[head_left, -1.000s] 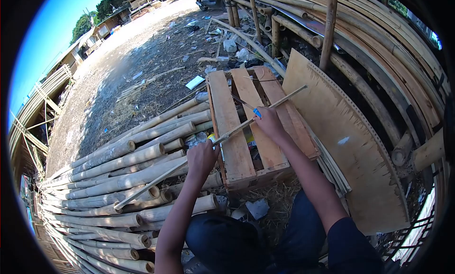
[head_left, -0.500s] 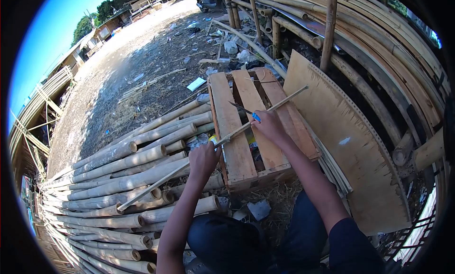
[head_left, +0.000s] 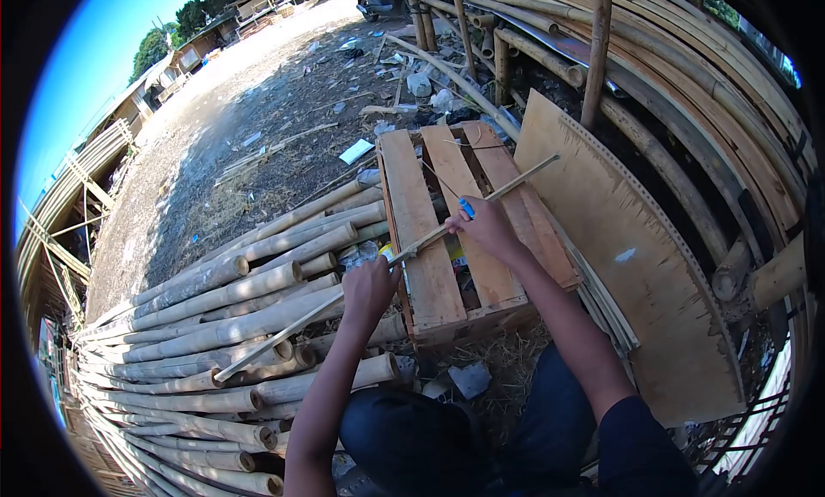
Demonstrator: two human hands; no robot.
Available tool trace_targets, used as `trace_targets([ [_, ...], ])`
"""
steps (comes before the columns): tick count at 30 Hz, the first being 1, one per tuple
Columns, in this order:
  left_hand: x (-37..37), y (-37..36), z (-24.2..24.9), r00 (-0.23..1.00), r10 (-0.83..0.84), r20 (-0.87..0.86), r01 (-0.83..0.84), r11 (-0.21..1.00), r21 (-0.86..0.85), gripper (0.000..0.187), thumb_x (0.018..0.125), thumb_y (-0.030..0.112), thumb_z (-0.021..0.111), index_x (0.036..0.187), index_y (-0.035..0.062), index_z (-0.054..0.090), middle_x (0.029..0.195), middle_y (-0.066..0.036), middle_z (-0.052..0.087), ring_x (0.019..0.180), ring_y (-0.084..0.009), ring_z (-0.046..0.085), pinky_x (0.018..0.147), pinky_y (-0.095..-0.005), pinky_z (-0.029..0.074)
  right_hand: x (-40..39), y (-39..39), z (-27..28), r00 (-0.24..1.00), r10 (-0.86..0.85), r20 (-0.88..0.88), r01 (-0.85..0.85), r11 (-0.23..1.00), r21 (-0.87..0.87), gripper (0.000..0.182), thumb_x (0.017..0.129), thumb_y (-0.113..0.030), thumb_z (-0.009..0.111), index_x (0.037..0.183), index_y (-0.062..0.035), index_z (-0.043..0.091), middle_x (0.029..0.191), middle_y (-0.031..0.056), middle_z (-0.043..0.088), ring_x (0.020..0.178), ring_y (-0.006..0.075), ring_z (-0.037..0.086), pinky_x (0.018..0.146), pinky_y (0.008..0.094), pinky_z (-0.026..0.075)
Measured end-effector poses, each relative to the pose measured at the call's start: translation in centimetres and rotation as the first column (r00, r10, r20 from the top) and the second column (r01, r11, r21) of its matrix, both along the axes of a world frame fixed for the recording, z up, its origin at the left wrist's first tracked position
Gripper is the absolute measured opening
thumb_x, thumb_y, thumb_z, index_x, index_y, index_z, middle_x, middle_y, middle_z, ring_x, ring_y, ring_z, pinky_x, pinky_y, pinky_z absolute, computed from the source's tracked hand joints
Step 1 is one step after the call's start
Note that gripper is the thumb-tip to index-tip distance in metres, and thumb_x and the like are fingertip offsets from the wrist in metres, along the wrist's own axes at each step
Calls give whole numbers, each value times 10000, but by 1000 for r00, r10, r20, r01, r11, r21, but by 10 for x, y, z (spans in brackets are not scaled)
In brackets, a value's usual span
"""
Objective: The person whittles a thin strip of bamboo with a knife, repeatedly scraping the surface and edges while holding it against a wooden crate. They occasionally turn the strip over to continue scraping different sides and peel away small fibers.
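My left hand [head_left: 369,292] is closed round a long, thin bamboo strip [head_left: 514,184], which lies slantwise across a wooden crate [head_left: 416,231]. The strip's lower end reaches out over bamboo poles on the left. In my right hand [head_left: 486,229] is a knife [head_left: 467,207] with a blue handle, its thin dark blade pointing up and to the left above the slats. My right fingertips are at the strip; whether they also pinch it is hard to make out.
Stacked bamboo poles [head_left: 215,325] fill the left side, cut ends toward me. A plywood sheet [head_left: 636,274] leans right of the crate, with thin strips [head_left: 606,312] beside it. More long poles [head_left: 670,162] lie on the right behind an upright post [head_left: 595,59]. Litter covers the ground beyond.
My right hand has shifted slightly left along the strip, and the knife blade has swung to point more steeply upward. My left hand and the strip look unchanged.
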State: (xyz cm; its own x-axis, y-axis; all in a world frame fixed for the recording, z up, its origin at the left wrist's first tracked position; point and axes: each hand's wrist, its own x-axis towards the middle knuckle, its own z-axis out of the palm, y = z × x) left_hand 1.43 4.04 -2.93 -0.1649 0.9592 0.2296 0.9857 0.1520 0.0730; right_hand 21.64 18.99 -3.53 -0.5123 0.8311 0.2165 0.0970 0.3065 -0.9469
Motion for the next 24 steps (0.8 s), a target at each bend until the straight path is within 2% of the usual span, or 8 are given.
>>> trace_targets([
  [3, 1, 1, 3, 999, 41, 25, -39, 996, -74, 368, 908, 398, 567, 810, 51, 643, 701, -175, 657, 672, -348, 663, 600, -473, 511, -3, -6, 2, 997, -75, 16, 73, 993, 89, 239, 924, -51, 598, 757, -7, 432, 723, 72, 626, 713, 150, 682, 647, 285, 549],
  [7, 1, 1, 2, 999, 47, 23, -45, 995, -85, 367, 910, 398, 564, 818, 52, 645, 705, -179, 659, 678, -349, 666, 604, -474, 514, -4, -6, -2, 995, -97, 29, 94, 991, 93, 232, 930, -50, 593, 768, -31, 428, 700, 58, 599, 700, 148, 674, 627, 286, 546],
  [9, 0, 2, 1, 998, 52, 26, -49, 995, -88, 368, 911, 398, 563, 819, 52, 646, 704, -179, 659, 678, -349, 666, 605, -474, 514, -6, -5, -3, 981, 19, -191, -31, 998, -59, 210, 913, -31, 596, 768, -31, 443, 697, 73, 614, 673, 141, 665, 591, 292, 539],
  [12, 0, 3, 0, 998, 49, 24, -47, 994, -95, 368, 910, 400, 564, 821, 53, 648, 697, -177, 659, 673, -351, 666, 604, -473, 515, -7, -12, 6, 944, 112, -311, -163, 976, -142, 244, 912, -16, 595, 753, -63, 416, 683, 42, 573, 676, 144, 660, 581, 283, 538],
  [15, 1, 3, -1, 999, 47, 12, -46, 994, -95, 371, 911, 405, 562, 818, 56, 650, 691, -174, 658, 672, -352, 666, 602, -474, 514, -11, -21, 8, 908, 213, -362, -294, 938, -185, 271, 908, -15, 614, 750, -76, 402, 707, 66, 590, 681, 158, 653, 609, 292, 534],
  [19, -1, 4, -8, 1000, 13, -9, -13, 999, -37, 367, 893, 390, 589, 797, 43, 657, 660, -176, 650, 619, -330, 670, 581, -441, 525, -20, -41, 17, 906, 259, -334, -318, 938, -137, 290, 908, -17, 618, 728, -80, 399, 703, 68, 588, 687, 160, 650, 610, 298, 533],
  [22, -2, 5, -7, 1000, 15, 12, -14, 999, -42, 362, 891, 391, 587, 797, 49, 659, 655, -172, 648, 617, -329, 670, 580, -442, 525, -26, -58, 29, 851, 358, -384, -432, 893, -126, 304, 917, -3, 596, 700, -65, 393, 717, 79, 595, 702, 161, 651, 615, 300, 537],
  [24, -1, 5, -6, 999, 22, 34, -20, 998, -65, 362, 889, 392, 587, 797, 50, 661, 654, -171, 648, 619, -331, 670, 580, -443, 525, -25, -63, 41, 891, 304, -338, -341, 939, -54, 302, 919, -5, 593, 700, -60, 393, 725, 85, 607, 703, 162, 651, 618, 300, 537],
])
